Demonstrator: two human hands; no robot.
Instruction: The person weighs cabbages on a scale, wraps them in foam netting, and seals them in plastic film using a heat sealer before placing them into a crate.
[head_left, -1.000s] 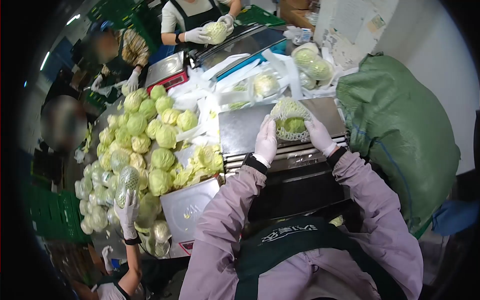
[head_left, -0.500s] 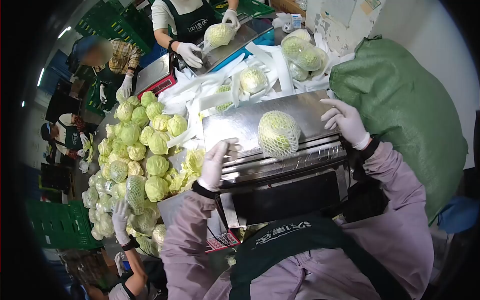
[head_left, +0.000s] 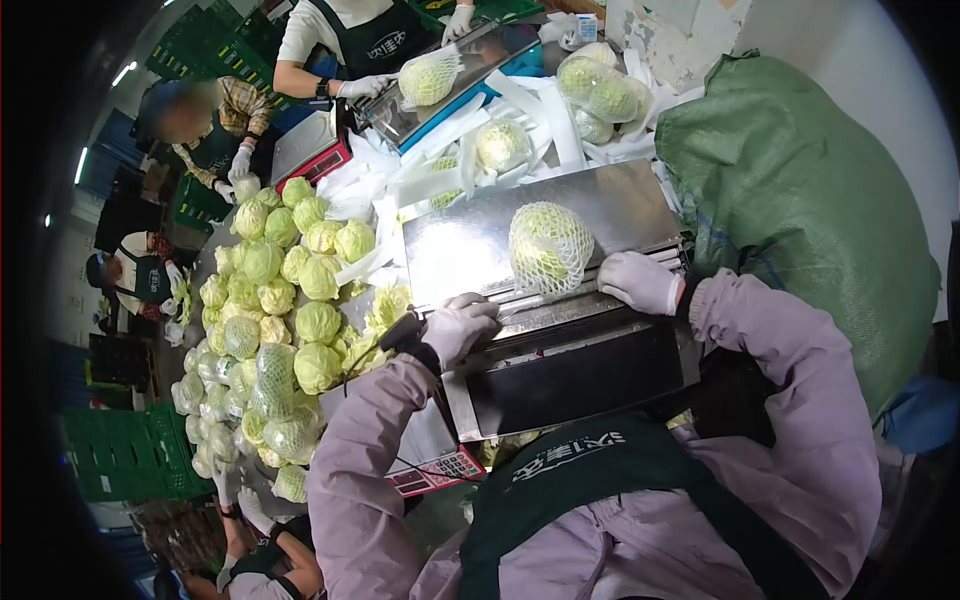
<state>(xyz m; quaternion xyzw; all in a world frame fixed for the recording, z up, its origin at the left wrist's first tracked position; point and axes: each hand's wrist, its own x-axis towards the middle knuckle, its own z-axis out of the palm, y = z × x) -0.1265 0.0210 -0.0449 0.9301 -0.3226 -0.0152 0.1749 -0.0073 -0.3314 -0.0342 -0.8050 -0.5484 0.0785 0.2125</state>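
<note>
A cabbage in a white foam net (head_left: pixel 550 248) sits on the metal plate (head_left: pixel 440 240) of a wrapping machine, between my two hands. My left hand (head_left: pixel 460 328), in a white glove, is closed at the left end of the machine's front metal bar (head_left: pixel 545 318). My right hand (head_left: pixel 640 283), also gloved, rests with curled fingers at the bar's right side. Whatever the fingers of either hand grip is hidden. Below the bar lies the machine's dark front panel (head_left: pixel 580 370).
Loose cabbages (head_left: pixel 262 262) and netted ones (head_left: pixel 275 380) are piled to the left. A green sack (head_left: pixel 800 230) bulges at the right. White foam nets (head_left: pixel 400 190) lie behind the plate. A scale (head_left: pixel 435 470) stands front left. Co-workers work across the table and at lower left.
Both hands have come down onto the front bar, the right one moving in from the plate's far right side. Their fingers have closed. Across the table, a co-worker's netted cabbage now rests on the machine.
</note>
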